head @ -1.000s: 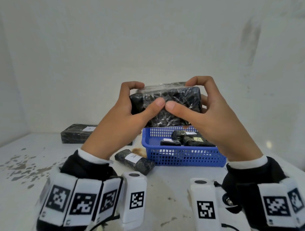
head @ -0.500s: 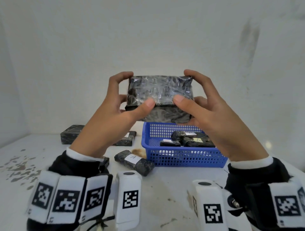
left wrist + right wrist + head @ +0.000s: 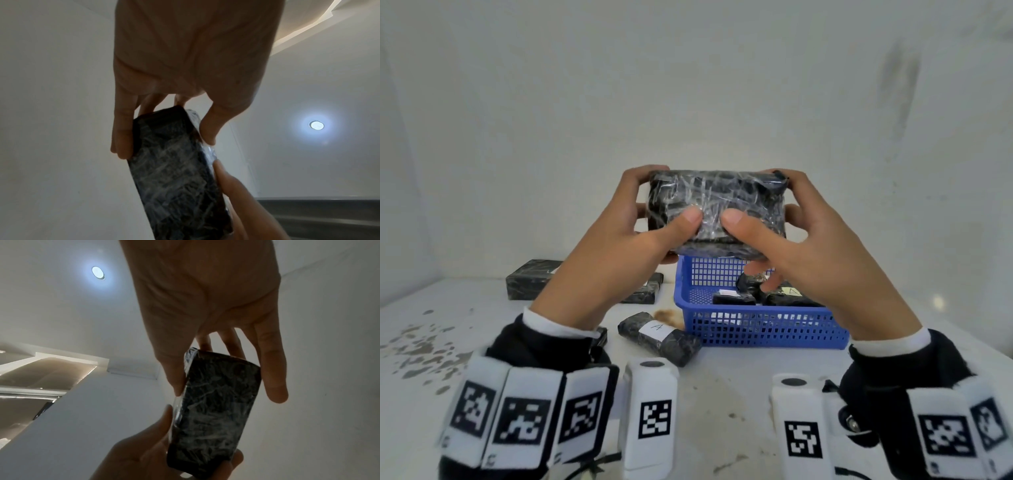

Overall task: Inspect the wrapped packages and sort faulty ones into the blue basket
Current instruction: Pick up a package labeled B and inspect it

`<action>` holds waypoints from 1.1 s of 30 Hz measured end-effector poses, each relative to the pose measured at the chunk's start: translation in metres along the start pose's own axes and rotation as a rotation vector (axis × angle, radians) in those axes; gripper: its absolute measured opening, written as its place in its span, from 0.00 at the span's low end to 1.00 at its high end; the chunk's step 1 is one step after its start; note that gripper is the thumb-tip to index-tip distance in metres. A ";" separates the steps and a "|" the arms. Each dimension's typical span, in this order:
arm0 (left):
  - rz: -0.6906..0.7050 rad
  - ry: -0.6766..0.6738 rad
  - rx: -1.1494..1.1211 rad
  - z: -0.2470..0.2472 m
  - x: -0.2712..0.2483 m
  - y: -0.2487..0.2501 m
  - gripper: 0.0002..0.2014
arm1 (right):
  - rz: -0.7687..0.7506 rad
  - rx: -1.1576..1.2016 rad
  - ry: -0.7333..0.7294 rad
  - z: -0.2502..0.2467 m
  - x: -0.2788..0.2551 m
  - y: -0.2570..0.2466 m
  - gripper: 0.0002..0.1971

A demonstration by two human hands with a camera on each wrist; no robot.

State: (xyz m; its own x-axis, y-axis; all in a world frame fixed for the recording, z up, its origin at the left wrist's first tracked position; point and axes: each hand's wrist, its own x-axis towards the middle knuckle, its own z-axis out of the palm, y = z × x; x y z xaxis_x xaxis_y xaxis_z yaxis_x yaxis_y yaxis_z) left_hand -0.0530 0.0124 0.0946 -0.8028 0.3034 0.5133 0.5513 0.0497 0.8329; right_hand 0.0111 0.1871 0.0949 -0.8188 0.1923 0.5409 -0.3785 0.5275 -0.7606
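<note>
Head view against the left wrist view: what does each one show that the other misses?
Only the head view shows the blue basket with wrapped packages inside, the loose package labelled A on the stained table, two more packages at the back left, and the tagged wrist bands. Only the left wrist view shows a round ceiling light and the held package's far face. Both show the left hand and right hand holding one black film-wrapped package between thumbs and fingers.
</note>
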 end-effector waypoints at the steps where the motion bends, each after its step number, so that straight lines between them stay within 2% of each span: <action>1: -0.005 0.003 0.002 0.001 0.000 0.000 0.30 | 0.015 -0.007 -0.002 0.000 -0.001 0.000 0.30; 4: -0.008 0.017 -0.006 0.001 0.001 -0.002 0.21 | 0.046 -0.029 -0.010 0.000 -0.001 -0.002 0.29; 10: -0.006 0.015 -0.046 0.001 0.000 -0.001 0.21 | 0.016 0.004 -0.018 -0.006 0.000 -0.002 0.26; 13: -0.019 0.010 -0.042 0.000 -0.001 0.002 0.26 | 0.001 0.013 -0.031 -0.009 0.001 -0.001 0.24; 17: -0.035 0.013 -0.064 -0.001 -0.001 0.002 0.17 | 0.019 0.069 -0.032 -0.009 0.002 -0.003 0.18; 20: -0.026 0.009 -0.062 -0.001 -0.001 0.003 0.16 | 0.035 0.106 -0.018 -0.009 0.001 -0.005 0.14; 27: -0.009 0.009 -0.017 0.003 -0.004 0.005 0.28 | 0.019 0.051 0.005 -0.006 0.002 -0.005 0.14; 33: -0.009 0.026 0.063 0.005 -0.004 0.005 0.26 | -0.002 0.007 0.064 0.000 0.001 -0.005 0.20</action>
State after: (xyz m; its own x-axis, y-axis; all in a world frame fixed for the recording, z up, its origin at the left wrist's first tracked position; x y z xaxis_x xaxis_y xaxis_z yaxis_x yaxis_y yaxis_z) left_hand -0.0460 0.0157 0.0957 -0.8129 0.2783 0.5116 0.5565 0.1120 0.8233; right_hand 0.0128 0.1849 0.0992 -0.7886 0.2439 0.5644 -0.3836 0.5222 -0.7616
